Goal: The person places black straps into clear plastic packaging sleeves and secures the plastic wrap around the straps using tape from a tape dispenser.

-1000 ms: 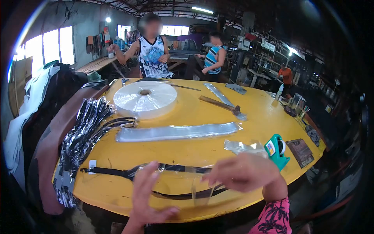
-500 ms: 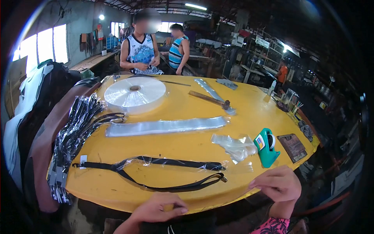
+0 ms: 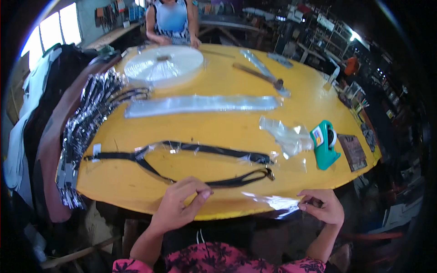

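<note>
A strip of clear plastic film [image 3: 282,204] catches the light at the table's front edge, its right end pinched between the thumb and fingers of my right hand [image 3: 322,207]. My left hand [image 3: 182,202] is closed in a pinch beside the lower strap; anything between its fingertips is too thin to make out. In front of my hands lies a pair of black suspenders [image 3: 154,169], forked in a Y, with clear plastic around the upper strap and a white tag [image 3: 96,151] at the left end.
On the yellow table [image 3: 218,129] are a green tape dispenser [image 3: 325,148], crumpled clear sleeves [image 3: 289,138], a long plastic strip [image 3: 200,105], a hammer [image 3: 257,74], a large plastic roll [image 3: 159,68], wrapped black straps [image 3: 86,123] and a dark block [image 3: 352,152]. Another person [image 3: 172,22] stands across.
My view has tilted downward, so the table sits higher. The film by my right hand now shows clearly. My left hand has risen over the table edge, close to the suspenders.
</note>
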`<state>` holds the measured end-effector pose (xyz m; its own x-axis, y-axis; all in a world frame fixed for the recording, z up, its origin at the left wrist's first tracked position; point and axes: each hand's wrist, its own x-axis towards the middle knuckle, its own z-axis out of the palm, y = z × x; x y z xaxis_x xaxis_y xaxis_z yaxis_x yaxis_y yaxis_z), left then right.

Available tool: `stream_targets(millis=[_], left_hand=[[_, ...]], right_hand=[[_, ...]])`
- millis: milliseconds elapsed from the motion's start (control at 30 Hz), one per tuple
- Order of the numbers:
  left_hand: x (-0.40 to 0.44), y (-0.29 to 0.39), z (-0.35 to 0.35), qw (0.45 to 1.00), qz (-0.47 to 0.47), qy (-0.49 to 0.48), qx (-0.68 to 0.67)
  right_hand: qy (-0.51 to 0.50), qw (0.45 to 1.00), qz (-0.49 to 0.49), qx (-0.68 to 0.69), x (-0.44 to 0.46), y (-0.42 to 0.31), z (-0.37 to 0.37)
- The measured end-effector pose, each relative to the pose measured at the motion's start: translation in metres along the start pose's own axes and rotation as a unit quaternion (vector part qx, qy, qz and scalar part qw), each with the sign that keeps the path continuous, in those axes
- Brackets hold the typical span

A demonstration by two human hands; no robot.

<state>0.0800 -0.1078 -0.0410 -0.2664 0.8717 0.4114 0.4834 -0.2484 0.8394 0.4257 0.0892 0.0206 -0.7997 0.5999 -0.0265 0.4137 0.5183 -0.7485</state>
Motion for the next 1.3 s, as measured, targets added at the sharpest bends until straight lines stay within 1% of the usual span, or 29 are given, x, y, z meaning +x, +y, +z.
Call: stream_targets(millis=[67,133,167,233,300,367,433,600,733,800,933,1000,1033,1067,1100,1133,1167,1200,1233,1267,1300], left_hand=[[-0.002,-0.009,0.009,0.999,0.02,0.003,0.028],[-0.003,-0.013,0.016,0.999,-0.005,-0.006,0.034],[-0.003,-0.015,0.018,0.999,-0.014,-0.009,0.048],[-0.004,-0.022,0.025,0.999,0.001,0.004,0.053],[-0.006,-0.026,0.026,0.997,-0.008,0.01,0.072],[-0.009,-0.032,0.026,0.995,0.007,0.015,0.102],[-0.011,-0.036,0.026,0.991,0.019,0.02,0.132],[-0.014,-0.04,0.031,0.993,0.031,0.021,0.108],[-0.014,-0.04,0.034,0.996,0.043,0.019,0.079],[-0.015,-0.04,0.037,0.997,0.039,0.015,0.065],[-0.019,-0.041,0.043,0.999,0.029,-0.005,0.031],[-0.019,-0.037,0.047,0.999,0.03,-0.014,0.024],[-0.019,-0.035,0.048,0.999,0.03,-0.023,0.016],[-0.019,-0.034,0.048,0.999,0.029,-0.022,0.016],[-0.019,-0.032,0.049,0.998,0.036,-0.04,0.023],[-0.02,-0.031,0.05,0.997,0.042,-0.059,0.029],[-0.02,-0.029,0.052,0.997,0.039,-0.058,0.026],[-0.019,-0.027,0.052,0.997,0.044,-0.065,0.027],[-0.019,-0.026,0.051,0.996,0.05,-0.073,0.03],[-0.019,-0.026,0.051,0.995,0.052,-0.075,0.033],[-0.02,-0.028,0.05,0.996,0.053,-0.061,0.032]], right_hand=[[-0.035,0.999,0.03,-0.008,-0.003,0.014,0.01],[-0.081,0.994,0.058,-0.039,0.001,0.02,0.019],[-0.085,0.994,0.061,-0.036,0.003,0.023,0.026],[-0.122,0.989,0.056,-0.054,0.009,0.029,0.039],[-0.145,0.985,0.091,-0.032,0.012,0.031,0.047],[-0.161,0.98,0.11,-0.033,0.015,0.04,0.054],[-0.17,0.981,0.092,-0.005,0.019,0.048,0.06],[-0.198,0.975,0.102,-0.017,0.026,0.048,0.064],[-0.203,0.972,0.114,-0.013,0.023,0.064,0.071],[-0.207,0.972,0.111,0.023,0.02,0.072,0.073],[-0.235,0.962,0.137,0.006,0.017,0.07,0.074],[-0.209,0.972,0.104,0.016,0.014,0.065,0.078],[-0.21,0.972,0.103,0.015,0.016,0.052,0.079],[-0.127,0.991,0.03,0.005,0.018,0.037,0.08],[-0.043,0.998,-0.043,-0.004,0.021,0.025,0.084],[0.001,0.99,-0.08,0.115,0.025,0.02,0.092],[-0.002,0.99,-0.077,0.114,0.028,0.012,0.105],[0.037,0.974,-0.087,0.208,0.032,0.001,0.121],[0.077,0.946,-0.097,0.301,0.036,-0.01,0.136],[0.079,0.945,-0.1,0.303,0.041,-0.019,0.148],[0.063,0.948,-0.071,0.305,0.047,-0.029,0.159]])
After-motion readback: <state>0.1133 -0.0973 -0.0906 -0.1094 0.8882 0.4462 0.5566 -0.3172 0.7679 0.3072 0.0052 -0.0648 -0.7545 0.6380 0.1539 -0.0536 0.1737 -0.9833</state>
